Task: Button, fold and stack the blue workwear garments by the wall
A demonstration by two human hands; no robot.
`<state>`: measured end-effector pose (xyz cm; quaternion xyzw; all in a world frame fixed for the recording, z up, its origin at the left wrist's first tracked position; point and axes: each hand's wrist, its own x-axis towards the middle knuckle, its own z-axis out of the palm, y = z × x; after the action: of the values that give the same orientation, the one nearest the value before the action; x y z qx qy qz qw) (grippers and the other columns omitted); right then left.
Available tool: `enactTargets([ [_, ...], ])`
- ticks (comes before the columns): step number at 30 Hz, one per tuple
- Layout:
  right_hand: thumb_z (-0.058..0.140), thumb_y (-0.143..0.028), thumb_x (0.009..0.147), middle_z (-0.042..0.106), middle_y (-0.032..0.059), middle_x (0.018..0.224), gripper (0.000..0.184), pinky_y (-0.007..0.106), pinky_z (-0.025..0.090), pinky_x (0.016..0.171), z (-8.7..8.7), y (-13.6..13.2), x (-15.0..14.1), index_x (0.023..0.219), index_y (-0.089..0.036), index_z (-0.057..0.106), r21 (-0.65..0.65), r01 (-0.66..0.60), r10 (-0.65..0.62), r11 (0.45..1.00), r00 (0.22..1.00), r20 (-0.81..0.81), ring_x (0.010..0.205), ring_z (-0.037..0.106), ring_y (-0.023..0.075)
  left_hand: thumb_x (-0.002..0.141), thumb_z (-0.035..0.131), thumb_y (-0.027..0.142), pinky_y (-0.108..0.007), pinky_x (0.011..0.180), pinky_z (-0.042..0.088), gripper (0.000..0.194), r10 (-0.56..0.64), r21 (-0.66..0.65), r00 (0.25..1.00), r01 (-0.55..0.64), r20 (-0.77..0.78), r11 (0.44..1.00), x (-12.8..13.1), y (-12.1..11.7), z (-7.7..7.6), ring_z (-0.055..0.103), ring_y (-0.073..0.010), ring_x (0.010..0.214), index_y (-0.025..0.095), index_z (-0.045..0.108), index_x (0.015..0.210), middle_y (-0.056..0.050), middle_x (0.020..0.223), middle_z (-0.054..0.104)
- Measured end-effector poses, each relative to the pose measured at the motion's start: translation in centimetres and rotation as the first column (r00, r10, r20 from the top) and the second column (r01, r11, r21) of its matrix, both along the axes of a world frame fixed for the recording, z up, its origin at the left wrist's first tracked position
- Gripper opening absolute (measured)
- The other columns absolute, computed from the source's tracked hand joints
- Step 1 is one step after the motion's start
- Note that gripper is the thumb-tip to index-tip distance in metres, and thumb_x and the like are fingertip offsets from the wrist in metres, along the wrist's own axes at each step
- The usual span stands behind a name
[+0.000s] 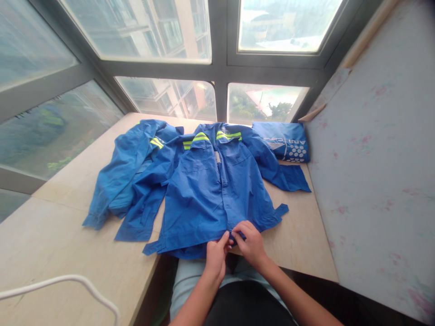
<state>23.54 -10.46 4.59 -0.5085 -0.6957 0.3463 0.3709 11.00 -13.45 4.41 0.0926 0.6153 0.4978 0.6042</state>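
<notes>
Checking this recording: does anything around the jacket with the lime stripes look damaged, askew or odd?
One thing: the floral wall covering on the right looks torn and lifting along its edge near the gray window frame, where a brownish flap sticks out. The front blue jacket shows no obvious damage.

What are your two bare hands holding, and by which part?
The left hand and right hand pinch the middle blue cloth jacket with yellow-green chest stripes at its bottom hem, by the lower end of the front opening.
</notes>
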Motion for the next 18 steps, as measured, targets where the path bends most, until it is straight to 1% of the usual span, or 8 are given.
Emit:
enactTargets([
  [2,0.055,-0.019,0.089,0.063,0.0023,0.076,0.015,0.028,0.042,0.07,-0.2,0.0,-0.2,0.075,-0.021,0.061,-0.051,0.021,-0.023,0.998,0.999,-0.041,0.076,0.056,0.0176,0.058,0.085,0.047,-0.024,0.055,0.047,0.041,0.001,0.006,1.0,-0.001,-0.03,1.0,0.1,-0.1,-0.2,0.063,-0.0163,0.061,0.008,0.074,0.068,-0.01,0.065,0.07],
  [4,0.056,-0.021,0.087,0.063,0.0019,0.075,0.013,0.027,0.043,0.068,-0.4,0.1,-0.3,0.075,-0.021,0.061,-0.128,0.039,-0.05,0.991,0.995,-0.084,0.074,0.057,0.0167,0.061,0.083,0.049,-0.025,0.056,0.047,0.042,-0.029,0.032,0.99,0.034,-0.137,0.999,0.1,-0.2,-0.5,0.062,-0.0163,0.06,0.008,0.073,0.065,-0.011,0.064,0.07],
  [7,0.058,-0.024,0.084,0.064,0.0011,0.074,0.012,0.026,0.043,0.065,-0.6,0.4,-0.4,0.073,-0.02,0.062,-0.266,0.058,-0.101,0.962,0.984,-0.149,0.069,0.057,0.0156,0.066,0.078,0.052,-0.025,0.058,0.046,0.043,-0.079,0.04,0.957,0.093,-0.279,0.995,-0.2,0.0,-0.7,0.061,-0.0161,0.058,0.009,0.072,0.061,-0.011,0.062,0.07],
  [10,0.06,-0.026,0.082,0.065,0.0006,0.071,0.012,0.025,0.044,0.063,-0.8,0.8,-0.3,0.072,-0.019,0.063,-0.359,0.038,-0.11,0.933,0.977,-0.184,0.066,0.058,0.0152,0.069,0.076,0.051,-0.026,0.058,0.047,0.042,-0.114,0.037,0.933,0.135,-0.34,0.99,-0.5,0.3,-0.4,0.061,-0.0162,0.055,0.01,0.072,0.06,-0.01,0.06,0.07],
  [12,0.061,-0.026,0.082,0.066,0.0009,0.072,0.011,0.025,0.045,0.064,-0.7,1.0,-0.1,0.073,-0.019,0.064,-0.366,0.011,-0.081,0.931,0.981,-0.178,0.067,0.059,0.0154,0.07,0.075,0.049,-0.026,0.059,0.048,0.04,-0.14,0.046,0.931,0.164,-0.337,0.985,-0.8,0.5,-0.1,0.062,-0.0169,0.056,0.01,0.073,0.062,-0.01,0.06,0.07],
  [16,0.057,-0.023,0.085,0.07,0.0031,0.083,0.011,0.026,0.046,0.068,-0.2,1.3,0.6,0.083,-0.02,0.067,-0.262,-0.068,0.037,0.963,0.992,-0.121,0.076,0.062,0.0167,0.068,0.076,0.048,-0.027,0.061,0.051,0.039,-0.139,0.053,0.946,0.162,-0.293,0.985,-1.0,0.7,0.5,0.065,-0.0179,0.059,0.01,0.075,0.07,-0.01,0.062,0.071],
  [18,0.056,-0.022,0.087,0.069,0.0035,0.084,0.012,0.026,0.046,0.068,-0.1,1.3,0.7,0.084,-0.02,0.067,-0.219,-0.085,0.067,0.972,0.994,-0.087,0.077,0.062,0.0167,0.067,0.077,0.049,-0.027,0.061,0.053,0.04,-0.13,0.049,0.954,0.149,-0.271,0.988,-0.9,0.6,0.5,0.066,-0.0181,0.06,0.009,0.076,0.07,-0.01,0.063,0.072],
])
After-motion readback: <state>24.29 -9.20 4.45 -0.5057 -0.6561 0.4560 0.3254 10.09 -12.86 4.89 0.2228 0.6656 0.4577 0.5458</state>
